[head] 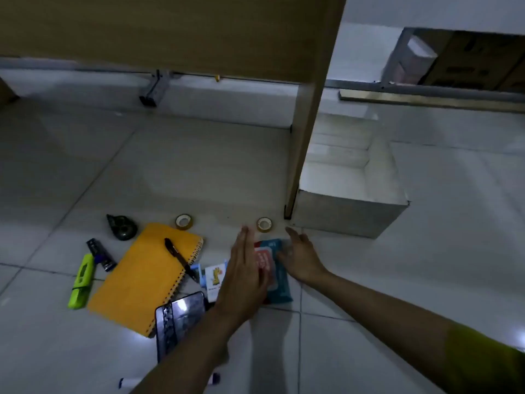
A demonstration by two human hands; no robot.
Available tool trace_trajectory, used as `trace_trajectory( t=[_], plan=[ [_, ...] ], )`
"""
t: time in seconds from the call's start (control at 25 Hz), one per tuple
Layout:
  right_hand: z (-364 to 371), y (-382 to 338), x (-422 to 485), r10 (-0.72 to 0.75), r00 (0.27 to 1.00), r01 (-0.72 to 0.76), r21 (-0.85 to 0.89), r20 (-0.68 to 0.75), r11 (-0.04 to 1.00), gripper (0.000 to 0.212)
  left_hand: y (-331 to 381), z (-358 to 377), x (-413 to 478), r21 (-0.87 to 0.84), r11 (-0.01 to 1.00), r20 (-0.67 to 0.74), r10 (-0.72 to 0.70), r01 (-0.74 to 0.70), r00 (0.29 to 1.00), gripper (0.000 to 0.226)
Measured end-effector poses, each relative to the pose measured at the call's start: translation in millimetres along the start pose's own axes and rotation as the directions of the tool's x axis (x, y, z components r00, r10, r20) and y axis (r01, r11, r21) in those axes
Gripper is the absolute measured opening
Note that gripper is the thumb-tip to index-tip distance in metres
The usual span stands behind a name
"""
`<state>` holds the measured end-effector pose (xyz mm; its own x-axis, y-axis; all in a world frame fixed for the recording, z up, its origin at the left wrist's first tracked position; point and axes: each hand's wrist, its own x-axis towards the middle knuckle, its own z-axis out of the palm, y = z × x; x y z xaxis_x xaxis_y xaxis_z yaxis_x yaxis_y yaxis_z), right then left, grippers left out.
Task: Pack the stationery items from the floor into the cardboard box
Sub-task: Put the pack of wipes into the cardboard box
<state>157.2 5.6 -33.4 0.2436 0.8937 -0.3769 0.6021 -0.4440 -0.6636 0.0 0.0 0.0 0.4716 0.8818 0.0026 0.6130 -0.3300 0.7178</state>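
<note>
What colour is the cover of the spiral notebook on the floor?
Orange-yellow; the spiral notebook shows best in the head view, with a black pen lying on it.

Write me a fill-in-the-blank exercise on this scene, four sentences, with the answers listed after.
1. The black pen lies on top of the orange ____.
2. Both hands, left and right, reach for the teal ____ between them.
3. The number of tape rolls on the floor is ____.
4. The box stands to the ____ of the wooden panel.

Answers: notebook; packet; two; right
</note>
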Motion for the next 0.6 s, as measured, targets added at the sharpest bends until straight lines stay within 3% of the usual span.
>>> trace_trajectory(
  t=[0.12,0.24,0.36,0.48,0.6],
  plan=[
    [0,3,9,0.016,0.997,-0.010,0.085,-0.071,0.996,0.065,-16,-2,6,0.131,0.991,-0.056,-0.013,0.020,0.998,0.073],
    [-6,-7,8,0.064,0.995,-0.053,0.135,-0.075,0.989,0.061,-30,-10,8,0.090,0.990,-0.095,-0.102,0.111,0.990,0.065],
    [-10,-11,1,0.257,0.966,-0.250,0.302,0.014,0.920,0.063,-43,-11,11,-0.011,0.965,-0.061,-0.261,0.261,0.963,0.063],
    [-4,-12,-17,0.443,0.875,-0.482,0.432,0.195,0.762,0.050,-49,-8,12,0.095,0.935,0.050,-0.346,0.340,0.937,0.065],
    [3,-10,-30,0.440,0.861,-0.508,0.420,0.256,0.752,0.044,-47,-7,16,0.291,0.893,0.137,-0.394,0.344,0.909,0.060]
  ],
)
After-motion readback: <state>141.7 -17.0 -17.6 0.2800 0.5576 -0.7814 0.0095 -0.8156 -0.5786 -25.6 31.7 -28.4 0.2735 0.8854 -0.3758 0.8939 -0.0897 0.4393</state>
